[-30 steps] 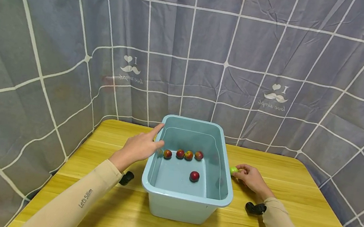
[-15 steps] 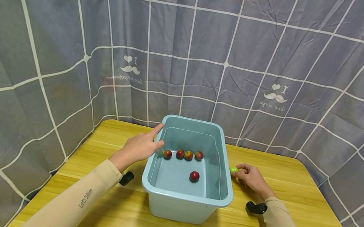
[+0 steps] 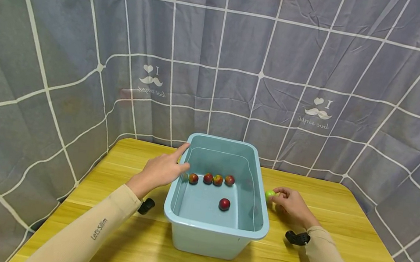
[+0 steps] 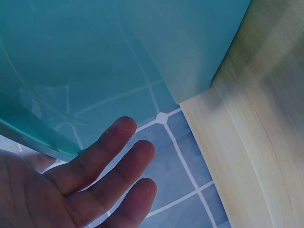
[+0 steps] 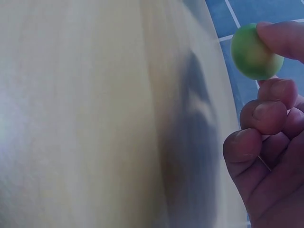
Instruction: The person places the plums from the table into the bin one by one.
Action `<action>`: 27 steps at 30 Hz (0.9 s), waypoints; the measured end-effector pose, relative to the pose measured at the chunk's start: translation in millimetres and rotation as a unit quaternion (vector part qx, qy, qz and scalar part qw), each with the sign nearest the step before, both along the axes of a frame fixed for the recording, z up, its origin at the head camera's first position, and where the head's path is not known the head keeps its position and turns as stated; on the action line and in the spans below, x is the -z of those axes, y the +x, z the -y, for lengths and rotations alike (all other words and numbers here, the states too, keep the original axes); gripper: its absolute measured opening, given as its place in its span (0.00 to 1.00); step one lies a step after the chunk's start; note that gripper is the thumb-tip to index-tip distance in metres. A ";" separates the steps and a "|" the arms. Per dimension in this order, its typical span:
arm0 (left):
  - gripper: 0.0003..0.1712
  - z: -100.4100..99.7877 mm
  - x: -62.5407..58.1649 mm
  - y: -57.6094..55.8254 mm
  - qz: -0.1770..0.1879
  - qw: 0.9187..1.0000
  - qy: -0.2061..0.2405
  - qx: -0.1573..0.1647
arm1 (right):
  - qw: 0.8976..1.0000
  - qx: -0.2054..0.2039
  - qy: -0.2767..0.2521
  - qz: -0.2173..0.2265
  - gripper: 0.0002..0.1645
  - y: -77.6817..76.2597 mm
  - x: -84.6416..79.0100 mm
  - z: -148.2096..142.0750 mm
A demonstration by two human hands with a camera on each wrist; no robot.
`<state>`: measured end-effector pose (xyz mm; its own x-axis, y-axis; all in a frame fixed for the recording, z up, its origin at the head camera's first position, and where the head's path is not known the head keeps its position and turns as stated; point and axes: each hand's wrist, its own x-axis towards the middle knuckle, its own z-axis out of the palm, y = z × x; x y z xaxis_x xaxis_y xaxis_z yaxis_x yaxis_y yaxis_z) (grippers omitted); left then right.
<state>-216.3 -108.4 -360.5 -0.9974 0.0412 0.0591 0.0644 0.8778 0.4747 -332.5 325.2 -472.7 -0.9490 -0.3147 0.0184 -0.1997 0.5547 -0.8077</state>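
Note:
A light blue plastic tub [image 3: 213,228] stands on the wooden table, with several small red and yellow-red fruits [image 3: 217,180] along its far end. One darker red fruit [image 3: 224,204] lies apart on the tub floor. My left hand [image 3: 162,170] rests at the tub's left rim, thumb over the edge; in the left wrist view its other fingers [image 4: 121,166] extend loosely beside the outer wall. Just outside the right rim, my right hand [image 3: 291,203] pinches a small round green fruit [image 5: 254,52] between thumb and index finger. Its remaining fingers curl below the fruit.
The yellow wooden table [image 3: 328,204] extends on both sides of the tub. A grey curtain [image 3: 234,94] with white grid lines hangs behind and at both sides. Each wrist carries a black band [image 3: 297,238].
My right hand and the green fruit have shifted very slightly beside the tub. The left hand, the tub and the red fruits stay as they were.

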 end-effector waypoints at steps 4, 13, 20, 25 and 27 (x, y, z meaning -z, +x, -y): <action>0.42 0.0 0.0 0.2 0.000 1.000 0.002 0.000 | 1.000 0.003 0.001 0.002 0.27 2.8 -8.9 0.8; 0.42 0.4 0.9 0.4 -0.001 1.000 0.002 0.001 | 1.000 0.004 -0.008 0.011 0.31 1.9 -21.7 0.1; 0.42 1.1 1.9 0.4 -0.005 1.000 0.002 0.002 | 1.000 -0.008 -0.002 -0.005 0.29 2.1 -34.1 0.8; 0.42 1.3 1.9 0.2 -0.005 1.000 0.002 0.002 | 1.000 -0.020 -0.003 -0.020 0.29 2.2 -44.8 2.7; 0.42 1.1 1.8 0.1 -0.004 1.000 0.002 0.002 | 0.999 -0.026 -0.002 -0.028 0.29 2.2 -49.1 3.6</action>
